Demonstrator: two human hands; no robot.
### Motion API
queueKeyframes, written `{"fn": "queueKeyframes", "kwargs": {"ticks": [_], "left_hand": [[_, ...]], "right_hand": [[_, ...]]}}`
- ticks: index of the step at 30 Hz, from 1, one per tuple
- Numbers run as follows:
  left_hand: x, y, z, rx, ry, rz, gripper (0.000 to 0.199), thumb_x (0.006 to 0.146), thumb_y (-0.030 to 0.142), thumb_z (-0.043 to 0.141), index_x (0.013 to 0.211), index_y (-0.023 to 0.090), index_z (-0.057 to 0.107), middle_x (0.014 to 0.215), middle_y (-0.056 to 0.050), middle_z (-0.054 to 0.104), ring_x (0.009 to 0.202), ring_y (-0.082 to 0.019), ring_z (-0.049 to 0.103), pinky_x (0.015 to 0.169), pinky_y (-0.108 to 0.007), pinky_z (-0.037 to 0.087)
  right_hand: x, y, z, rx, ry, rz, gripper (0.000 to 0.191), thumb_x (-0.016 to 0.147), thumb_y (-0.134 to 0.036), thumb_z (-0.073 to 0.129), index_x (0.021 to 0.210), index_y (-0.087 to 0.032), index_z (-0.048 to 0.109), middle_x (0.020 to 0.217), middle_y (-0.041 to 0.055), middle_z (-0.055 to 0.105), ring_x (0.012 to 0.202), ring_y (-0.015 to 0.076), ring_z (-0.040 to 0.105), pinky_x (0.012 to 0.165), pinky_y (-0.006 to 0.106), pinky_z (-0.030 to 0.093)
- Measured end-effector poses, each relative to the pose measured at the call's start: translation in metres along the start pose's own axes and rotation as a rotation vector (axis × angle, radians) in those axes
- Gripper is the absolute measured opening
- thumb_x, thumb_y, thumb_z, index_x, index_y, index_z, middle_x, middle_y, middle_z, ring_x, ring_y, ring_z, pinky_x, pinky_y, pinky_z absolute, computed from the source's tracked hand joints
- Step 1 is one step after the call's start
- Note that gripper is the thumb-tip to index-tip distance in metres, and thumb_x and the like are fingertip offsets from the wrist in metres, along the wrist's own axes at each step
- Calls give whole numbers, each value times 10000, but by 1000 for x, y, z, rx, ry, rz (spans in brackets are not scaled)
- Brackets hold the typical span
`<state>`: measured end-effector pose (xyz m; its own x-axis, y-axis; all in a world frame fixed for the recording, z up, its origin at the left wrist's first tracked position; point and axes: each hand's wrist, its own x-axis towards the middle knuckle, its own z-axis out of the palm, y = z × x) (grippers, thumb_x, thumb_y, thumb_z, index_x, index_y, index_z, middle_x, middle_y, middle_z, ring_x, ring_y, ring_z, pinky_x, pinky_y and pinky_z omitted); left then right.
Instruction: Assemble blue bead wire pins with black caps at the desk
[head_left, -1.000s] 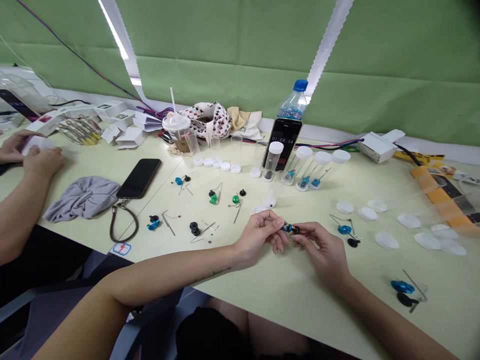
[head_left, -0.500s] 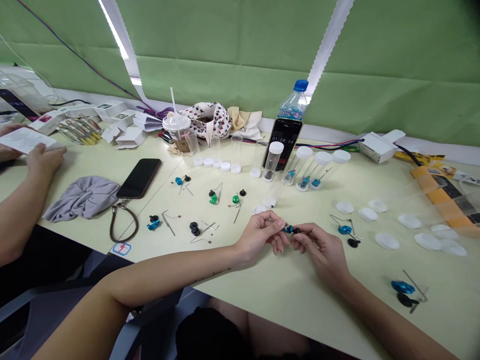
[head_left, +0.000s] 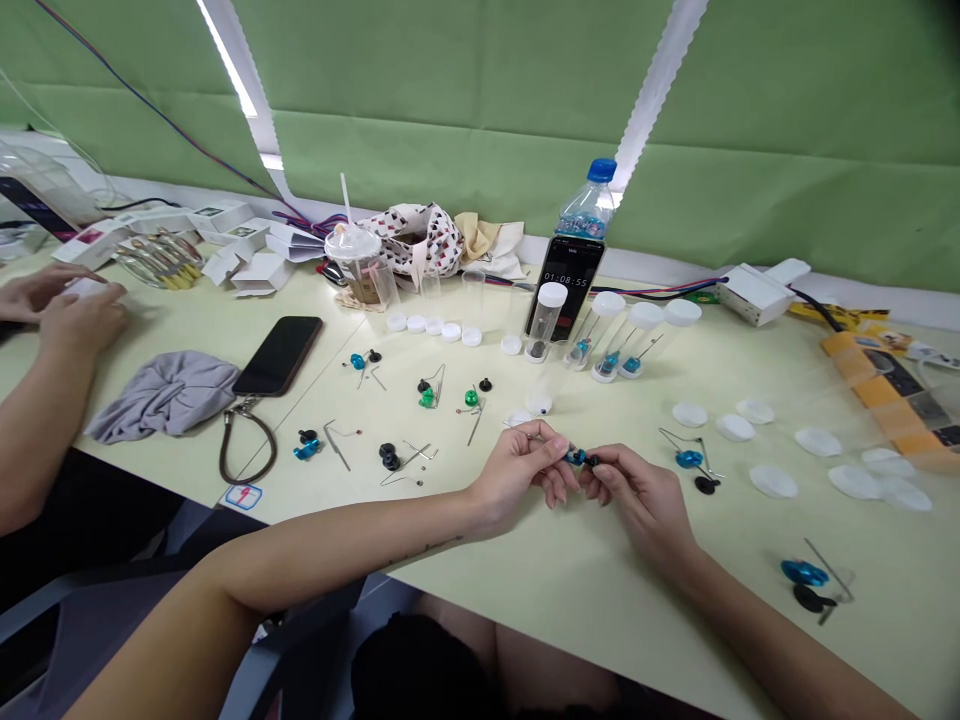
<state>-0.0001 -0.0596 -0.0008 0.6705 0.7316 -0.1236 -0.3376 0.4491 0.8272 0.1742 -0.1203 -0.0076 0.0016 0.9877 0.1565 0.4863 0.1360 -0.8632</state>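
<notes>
My left hand (head_left: 529, 465) pinches a small shiny blue metal part (head_left: 575, 456) between thumb and fingers. From the other side, the fingertips of my right hand (head_left: 634, 490) are closed on a small black part (head_left: 594, 461), which meets the blue one; how they join is too small to see. Just beyond my left hand stands a clear tube (head_left: 541, 388) with a white base. On the table to the left lie blue, green and black parts (head_left: 388, 457) with thin bent wires. To the right is another blue part (head_left: 688, 459) with a black piece and wires.
Capped tubes (head_left: 609, 340) with blue parts stand before a phone (head_left: 568, 285) showing a timer, propped against a water bottle (head_left: 589, 205). Clear tubes with white caps (head_left: 774, 482) lie at right. A lidded cup (head_left: 354, 262) stands behind. A co-worker's hands (head_left: 82, 312) are at far left.
My two hands stay almost in place around the small blue and black parts. At far left the co-worker's hands have drawn together, and the white card there shows much less.
</notes>
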Motion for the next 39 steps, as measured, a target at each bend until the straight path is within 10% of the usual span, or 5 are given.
{"fn": "queueKeyframes", "kwargs": {"ticks": [7,39], "left_hand": [[2,0,0,-44,34,-3,355,772,459,643,791,147,476,611,-47,656,430,-101,555,396,-191,417],[0,-1,0,15,-31,21,329,809,445,606,791,142,478,619,-56,660,428,-104,562,408,-198,431]], "right_hand": [[-1,0,4,-113,139,-119,272,833,-362,615,1057,-218,557,861,34,661,776,166,650,725,303,552],[-3,3,2,59,5,30,204,914,-376,498,932,-196,590,630,-5,628,536,109,570,508,228,481]]}}
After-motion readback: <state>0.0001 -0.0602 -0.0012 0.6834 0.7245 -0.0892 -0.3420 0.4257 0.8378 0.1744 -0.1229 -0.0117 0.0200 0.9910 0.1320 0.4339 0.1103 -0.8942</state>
